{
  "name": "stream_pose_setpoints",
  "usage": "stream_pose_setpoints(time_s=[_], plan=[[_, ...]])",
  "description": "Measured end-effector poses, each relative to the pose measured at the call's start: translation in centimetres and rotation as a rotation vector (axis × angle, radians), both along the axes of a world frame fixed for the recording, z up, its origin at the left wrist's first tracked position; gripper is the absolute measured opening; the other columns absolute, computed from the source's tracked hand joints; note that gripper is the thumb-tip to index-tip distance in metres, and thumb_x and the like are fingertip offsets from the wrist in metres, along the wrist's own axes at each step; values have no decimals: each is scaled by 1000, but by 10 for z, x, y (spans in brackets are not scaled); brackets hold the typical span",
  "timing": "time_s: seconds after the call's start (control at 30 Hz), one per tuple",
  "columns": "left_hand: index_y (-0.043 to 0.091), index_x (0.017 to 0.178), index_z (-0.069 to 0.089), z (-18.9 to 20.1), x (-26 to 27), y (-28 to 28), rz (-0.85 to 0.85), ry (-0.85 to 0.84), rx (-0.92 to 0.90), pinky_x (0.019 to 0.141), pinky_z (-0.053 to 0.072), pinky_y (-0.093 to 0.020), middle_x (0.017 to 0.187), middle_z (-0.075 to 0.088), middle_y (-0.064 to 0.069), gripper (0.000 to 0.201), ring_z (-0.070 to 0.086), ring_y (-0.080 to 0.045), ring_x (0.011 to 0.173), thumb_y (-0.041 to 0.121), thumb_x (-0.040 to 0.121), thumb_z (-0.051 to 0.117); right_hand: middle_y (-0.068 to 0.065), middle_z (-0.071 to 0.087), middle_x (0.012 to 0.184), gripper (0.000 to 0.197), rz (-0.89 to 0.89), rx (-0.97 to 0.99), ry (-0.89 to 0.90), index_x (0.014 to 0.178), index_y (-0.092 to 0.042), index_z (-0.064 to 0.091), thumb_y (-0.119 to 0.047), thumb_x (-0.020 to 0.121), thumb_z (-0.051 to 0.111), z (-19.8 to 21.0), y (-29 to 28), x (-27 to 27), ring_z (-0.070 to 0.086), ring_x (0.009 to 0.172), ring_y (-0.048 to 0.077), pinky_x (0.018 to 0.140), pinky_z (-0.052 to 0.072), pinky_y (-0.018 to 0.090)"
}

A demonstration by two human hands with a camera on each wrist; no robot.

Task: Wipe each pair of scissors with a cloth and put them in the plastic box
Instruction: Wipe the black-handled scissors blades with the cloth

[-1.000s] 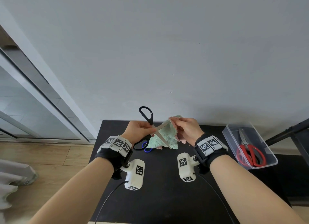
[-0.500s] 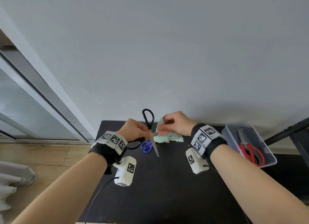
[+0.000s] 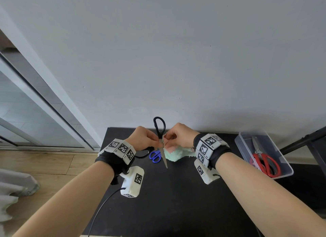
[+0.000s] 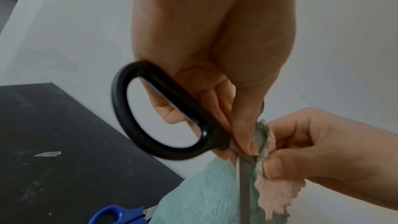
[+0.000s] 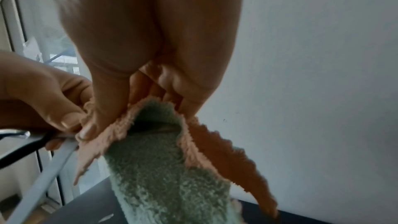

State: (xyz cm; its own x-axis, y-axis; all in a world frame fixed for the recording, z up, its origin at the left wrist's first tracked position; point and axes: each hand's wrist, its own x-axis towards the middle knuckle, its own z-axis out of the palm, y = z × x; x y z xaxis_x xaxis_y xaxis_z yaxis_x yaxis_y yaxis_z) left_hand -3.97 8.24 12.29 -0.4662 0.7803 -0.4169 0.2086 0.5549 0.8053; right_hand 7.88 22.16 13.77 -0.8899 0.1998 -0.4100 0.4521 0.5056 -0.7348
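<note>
Change since earlier frames: the black scissors (image 3: pixel 160 132) have been turned from a slanted pose to near upright, upper handle loop high, blade tip pointing down toward the tabletop (image 3: pixel 176 192). The cloth (image 3: pixel 176 152), spread out between the hands a second ago, is now bunched close at the pivot.
Left hand (image 3: pixel 144 138): closed; the black scissors are pinched at the pivot between thumb and fingertips, with the lower handle loop lying under the fingers in the left wrist view.
Right hand (image 3: pixel 180 135): closed; a folded edge of the cloth is pinched against the blade just below the pivot.
Cloth: mint green on one face, pink on the other; the loose part hangs down to the tabletop.
Blue scissors (image 3: pixel 155 155): lying on the tabletop beneath the hands, just beside the cloth.
Plastic box (image 3: pixel 243 145): clear, at the right edge of the tabletop; red scissors (image 3: pixel 264 161) are lying inside it.
Writing: square black-and-white coded markers are carried on both wristbands; small characters beside them are too small to be read. No brand can be made out.
</note>
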Motion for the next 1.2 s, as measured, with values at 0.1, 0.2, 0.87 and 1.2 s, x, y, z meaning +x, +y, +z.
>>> stream_pose_setpoints(time_s=[0.1, 0.2, 0.87, 1.2], plan=[[13, 73, 74, -3, -1, 0, -12, 13, -23, 61, 45, -9, 66, 69, 0, 9, 59, -1, 58, 17, 72, 81, -18, 58, 51, 7, 10, 23, -30, 83, 7, 69, 2, 79, 68, 1, 2, 3, 50, 47, -7, 52, 36, 2], [8, 82, 75, -5, -5, -1, -11, 14, -44, 73, 51, -16, 70, 71, -3, 13, 63, -9, 66, 15, 72, 81, -22, 55, 48, 3, 22, 83, -40, 80, -8, 70, -6, 81, 71, 0, 5, 6, 50, 48, -11, 52, 35, 3], [15, 71, 74, -5, -30, -21, 80, -12, -59, 57, 44, -5, 59, 69, 3, 7, 59, 2, 53, 15, 77, 77, -3, 46, 54, 35, -169, 135, -15, 57, -10, 57, -19, 91, 61, -22, 40, 30, 37, 50, 10, 53, 30, 22], [5, 80, 73, -23, -22, -21, 323, -264, 109, 59, 46, -13, 74, 69, -11, 7, 62, -11, 65, 12, 80, 74, 18, 72, 88, 11, -531, -302, 212, 89, -12, 73, -22, 84, 71, -39, 25, 26, 63, 82, 18, 82, 50, 31]])
